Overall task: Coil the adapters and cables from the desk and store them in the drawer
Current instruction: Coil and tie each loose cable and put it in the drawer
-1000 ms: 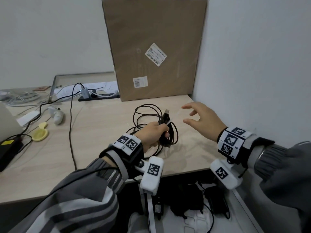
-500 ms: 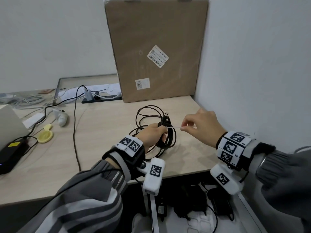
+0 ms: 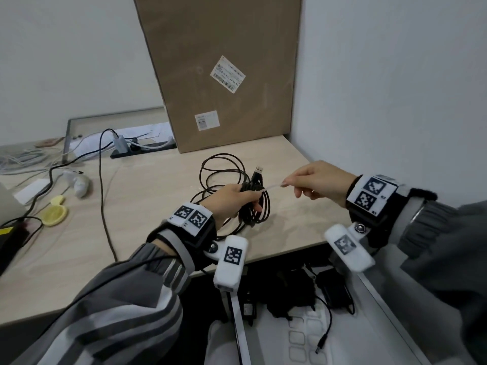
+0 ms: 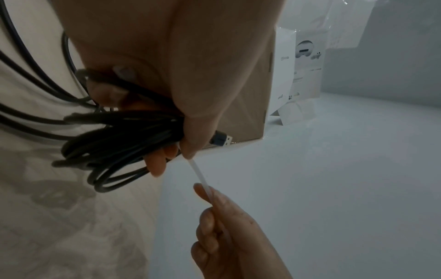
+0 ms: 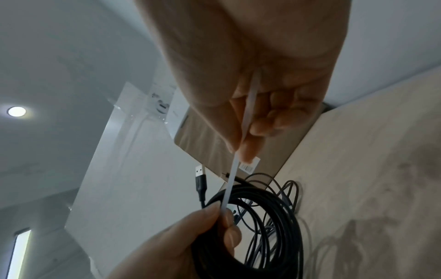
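Observation:
A black USB cable is gathered into a coil over the right part of the desk. My left hand grips the coil, fingers curled round the bundle. The USB plug sticks up behind the hand. A thin white tie strip runs from the coil to my right hand, which pinches its far end between thumb and fingers. The strip looks taut. Loose loops of the cable still lie on the desk behind the coil.
A tall cardboard box leans against the wall at the back. A power strip, another black cable, a yellow object and a white device lie to the left. Below the desk edge the open drawer holds black adapters.
My right hand, open a second ago, has closed on the white tie strip and drawn it rightward away from the coil. The left hand keeps its grip on the coil.

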Demonstrator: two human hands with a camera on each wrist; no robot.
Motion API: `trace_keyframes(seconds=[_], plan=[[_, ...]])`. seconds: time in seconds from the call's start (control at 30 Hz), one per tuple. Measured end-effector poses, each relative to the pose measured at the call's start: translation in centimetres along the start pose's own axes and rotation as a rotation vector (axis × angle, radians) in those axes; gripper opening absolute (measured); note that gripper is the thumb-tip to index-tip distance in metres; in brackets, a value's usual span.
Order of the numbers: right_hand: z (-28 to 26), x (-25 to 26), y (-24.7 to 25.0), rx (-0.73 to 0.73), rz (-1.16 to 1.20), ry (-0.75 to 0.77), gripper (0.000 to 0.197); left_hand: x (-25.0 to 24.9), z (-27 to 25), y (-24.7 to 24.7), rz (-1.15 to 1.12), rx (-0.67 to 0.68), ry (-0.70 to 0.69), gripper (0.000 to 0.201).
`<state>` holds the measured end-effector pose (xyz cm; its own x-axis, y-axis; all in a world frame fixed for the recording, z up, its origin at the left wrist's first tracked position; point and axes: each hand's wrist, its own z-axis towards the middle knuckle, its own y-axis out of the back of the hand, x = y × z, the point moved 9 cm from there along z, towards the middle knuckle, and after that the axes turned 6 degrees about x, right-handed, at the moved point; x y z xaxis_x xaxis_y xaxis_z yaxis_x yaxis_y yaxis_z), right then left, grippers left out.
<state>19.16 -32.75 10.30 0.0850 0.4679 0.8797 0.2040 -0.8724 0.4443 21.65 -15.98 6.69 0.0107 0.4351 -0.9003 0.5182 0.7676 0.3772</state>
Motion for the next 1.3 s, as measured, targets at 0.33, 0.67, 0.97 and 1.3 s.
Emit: trace_keyframes(seconds=[0.33, 0.67, 0.97, 1.3], plan=[[-0.9, -1.6, -0.3, -0.04, -0.043, -0.088, 0.011, -0.1, -0.1, 0.9, -0.186, -0.154, 0.005, 0.016], [-1.6, -2.3, 0.2, -0.436, 0.01, 0.065, 0.015, 0.8, 0.6, 2.5, -0.219, -0.431, 0.054, 0.014], [-0.4, -1.2, -3.3, -0.267, 0.148, 0.094, 0.012, -0.5, 1.5, 0.4, -0.248, -0.297, 0.001, 0.017], [-1.4, 1.1, -4.4, -0.074, 0.193, 0.189, 0.014, -1.0, 1.8, 0.4, -0.055, -0.234, 0.002, 0.011]])
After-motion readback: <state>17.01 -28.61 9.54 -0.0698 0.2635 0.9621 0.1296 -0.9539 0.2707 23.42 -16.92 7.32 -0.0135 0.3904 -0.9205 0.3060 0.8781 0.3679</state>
